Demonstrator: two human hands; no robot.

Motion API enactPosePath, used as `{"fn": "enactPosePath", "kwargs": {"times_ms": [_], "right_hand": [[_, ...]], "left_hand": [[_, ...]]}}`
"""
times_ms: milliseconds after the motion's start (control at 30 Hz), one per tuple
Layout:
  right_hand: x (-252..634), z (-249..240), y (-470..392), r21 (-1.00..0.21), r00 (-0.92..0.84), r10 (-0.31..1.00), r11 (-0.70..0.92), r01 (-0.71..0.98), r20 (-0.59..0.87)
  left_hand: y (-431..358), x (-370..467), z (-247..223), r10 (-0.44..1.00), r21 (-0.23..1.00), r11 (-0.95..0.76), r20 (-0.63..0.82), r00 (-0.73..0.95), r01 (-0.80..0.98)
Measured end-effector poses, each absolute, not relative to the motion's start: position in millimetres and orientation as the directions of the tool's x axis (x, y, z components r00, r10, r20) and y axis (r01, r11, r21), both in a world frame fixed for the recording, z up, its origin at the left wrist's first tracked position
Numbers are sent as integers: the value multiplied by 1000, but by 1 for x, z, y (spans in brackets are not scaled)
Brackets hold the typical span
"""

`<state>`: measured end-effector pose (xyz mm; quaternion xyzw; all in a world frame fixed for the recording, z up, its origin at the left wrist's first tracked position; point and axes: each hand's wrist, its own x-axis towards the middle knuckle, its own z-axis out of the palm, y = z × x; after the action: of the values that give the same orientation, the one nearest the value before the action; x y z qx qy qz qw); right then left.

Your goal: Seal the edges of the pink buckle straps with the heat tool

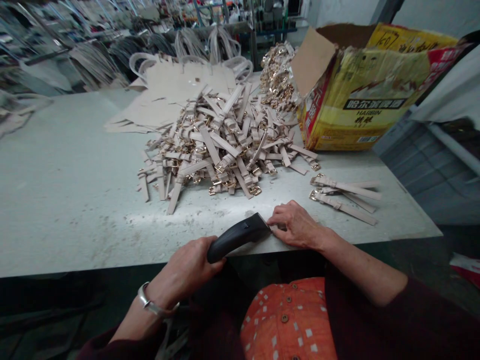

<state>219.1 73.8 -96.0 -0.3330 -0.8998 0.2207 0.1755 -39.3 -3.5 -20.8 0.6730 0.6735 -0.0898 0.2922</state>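
Note:
A black hair clipper lies across the front edge of the table, and my left hand is wrapped round its rear end. Its head points right, towards my right hand. The fingers of that hand are bent and pressed together at the clipper's blade end; what they hold, if anything, is too small to make out. Beyond both hands rises a heap of beige straps with gold buckles. A few more buckled straps lie to the right of my right hand, apart from the heap.
A yellow cardboard box with open flaps stands at the table's right side. Beside it is a pile of gold buckles. Flat beige panels with handles lie behind the heap. The table's front edge runs just before me.

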Motion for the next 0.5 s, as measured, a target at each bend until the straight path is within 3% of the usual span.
{"fn": "enactPosePath", "kwargs": {"times_ms": [133,367,500], "right_hand": [[228,-96,70,-530,-728,668,678,509,154],[232,-112,65,-665,-610,760,578,474,226],[242,-145,59,-729,-531,818,499,469,219]], "left_hand": [[-4,-37,-19,848,270,87,-525,71,959],[-10,-30,-6,870,202,17,-485,85,979],[-18,-8,10,900,140,15,-434,48,990]]}}
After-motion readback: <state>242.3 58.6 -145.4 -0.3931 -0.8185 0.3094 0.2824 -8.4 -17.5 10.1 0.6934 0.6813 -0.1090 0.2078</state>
